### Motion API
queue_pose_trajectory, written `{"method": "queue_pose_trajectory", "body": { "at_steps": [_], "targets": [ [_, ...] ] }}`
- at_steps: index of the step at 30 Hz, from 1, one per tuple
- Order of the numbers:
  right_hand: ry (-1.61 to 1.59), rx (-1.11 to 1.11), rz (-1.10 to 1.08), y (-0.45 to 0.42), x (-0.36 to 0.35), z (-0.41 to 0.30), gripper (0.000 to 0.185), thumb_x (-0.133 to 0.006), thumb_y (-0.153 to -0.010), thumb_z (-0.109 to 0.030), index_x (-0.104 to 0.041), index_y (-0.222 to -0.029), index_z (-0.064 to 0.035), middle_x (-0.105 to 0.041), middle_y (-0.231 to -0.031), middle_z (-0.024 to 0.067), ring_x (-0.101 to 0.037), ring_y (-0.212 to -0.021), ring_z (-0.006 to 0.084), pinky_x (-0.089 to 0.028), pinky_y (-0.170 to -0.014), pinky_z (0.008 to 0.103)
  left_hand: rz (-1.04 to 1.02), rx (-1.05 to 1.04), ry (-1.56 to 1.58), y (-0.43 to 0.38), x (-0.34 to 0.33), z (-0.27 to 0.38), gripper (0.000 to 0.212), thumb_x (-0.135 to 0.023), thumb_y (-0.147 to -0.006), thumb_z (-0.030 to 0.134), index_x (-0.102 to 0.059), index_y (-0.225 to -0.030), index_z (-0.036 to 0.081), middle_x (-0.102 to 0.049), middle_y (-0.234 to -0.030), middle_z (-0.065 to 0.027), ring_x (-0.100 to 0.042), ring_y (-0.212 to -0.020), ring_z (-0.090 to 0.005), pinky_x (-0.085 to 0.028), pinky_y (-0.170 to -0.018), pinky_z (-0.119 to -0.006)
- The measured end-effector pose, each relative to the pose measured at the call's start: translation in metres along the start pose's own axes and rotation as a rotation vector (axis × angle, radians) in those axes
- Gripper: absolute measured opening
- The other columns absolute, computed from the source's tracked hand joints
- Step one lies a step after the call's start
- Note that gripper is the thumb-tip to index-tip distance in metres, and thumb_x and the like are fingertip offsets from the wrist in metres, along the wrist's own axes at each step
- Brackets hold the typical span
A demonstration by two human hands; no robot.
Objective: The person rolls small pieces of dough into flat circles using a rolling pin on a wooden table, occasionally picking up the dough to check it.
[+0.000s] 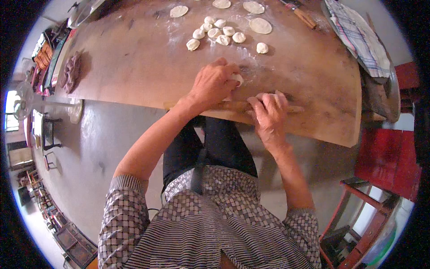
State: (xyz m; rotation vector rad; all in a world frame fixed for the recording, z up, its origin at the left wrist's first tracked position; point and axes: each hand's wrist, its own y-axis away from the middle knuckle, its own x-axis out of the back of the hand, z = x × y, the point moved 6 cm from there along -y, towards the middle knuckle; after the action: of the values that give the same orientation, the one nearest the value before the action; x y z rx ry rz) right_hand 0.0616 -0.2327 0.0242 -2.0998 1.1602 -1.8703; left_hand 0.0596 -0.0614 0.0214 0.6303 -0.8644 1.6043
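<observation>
My left hand [218,80] holds the edge of a small piece of dough [237,79] near the front of the wooden board [134,77]. My right hand [271,109] is closed around a thin wooden rolling pin [296,109], which lies along the board's front part; its middle is partly hidden by the hand. Beyond my hands lies a group of several small dough balls [214,33], with a single ball [262,48] to their right. Flat round dough wrappers [260,26] lie farther back, on flour-dusted wood.
A crumpled dark cloth [71,72] lies at the board's left. A wooden-handled tool [304,17] rests at the back right. A checked cloth [362,40] covers a round tray beside the board. A red wooden stand [366,198] is at the lower right.
</observation>
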Motion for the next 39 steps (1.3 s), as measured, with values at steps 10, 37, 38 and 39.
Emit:
{"method": "queue_pose_trajectory", "body": {
  "at_steps": [10, 37, 38, 39],
  "targets": [
    [0.002, -0.099, -0.177, -0.034, -0.014, 0.012, 0.035, -0.061, -0.088, -0.027, -0.058, -0.116, -0.0064, -0.055, -0.126, 0.01, -0.053, -0.112, 0.0324, -0.034, -0.101, 0.0542, 0.263, -0.037, -0.533, 0.048, 0.033, -0.015, 0.051, -0.05, -0.095, 0.037, -0.05, -0.128, -0.003, -0.045, -0.139, -0.0242, -0.043, -0.128, -0.0382, -0.034, -0.106, -0.048],
    [0.093, 0.026, -0.112, -0.031, -0.017, 0.0, 0.029, -0.056, -0.083, -0.016, -0.06, -0.109, -0.0043, -0.061, -0.114, 0.0103, -0.057, -0.11, 0.0283, -0.045, -0.091, 0.0417, -0.002, -0.119, -0.033, -0.015, 0.01, -0.01, 0.017, -0.06, -0.08, 0.016, -0.068, -0.093, 0.01, -0.067, -0.095, -0.0137, -0.064, -0.088, -0.034, -0.051, -0.074, -0.047],
    [0.103, 0.03, -0.113, -0.033, -0.014, -0.004, 0.029, -0.056, -0.082, -0.014, -0.06, -0.108, -0.004, -0.062, -0.111, 0.0103, -0.058, -0.108, 0.028, -0.046, -0.089, 0.0401, 0.003, -0.1, -0.063, -0.016, 0.012, -0.011, 0.015, -0.06, -0.08, 0.016, -0.068, -0.091, 0.009, -0.067, -0.091, -0.0137, -0.064, -0.086, -0.034, -0.051, -0.072, -0.047],
    [0.092, 0.023, -0.099, -0.029, -0.013, -0.006, 0.029, -0.059, -0.079, -0.011, -0.06, -0.107, -0.0038, -0.061, -0.113, 0.0098, -0.058, -0.108, 0.0281, -0.047, -0.089, 0.0404, -0.003, -0.079, -0.088, -0.014, 0.011, -0.011, 0.013, -0.06, -0.079, 0.016, -0.067, -0.088, 0.008, -0.066, -0.088, -0.0136, -0.064, -0.084, -0.0339, -0.051, -0.07, -0.048]
  ]
}}
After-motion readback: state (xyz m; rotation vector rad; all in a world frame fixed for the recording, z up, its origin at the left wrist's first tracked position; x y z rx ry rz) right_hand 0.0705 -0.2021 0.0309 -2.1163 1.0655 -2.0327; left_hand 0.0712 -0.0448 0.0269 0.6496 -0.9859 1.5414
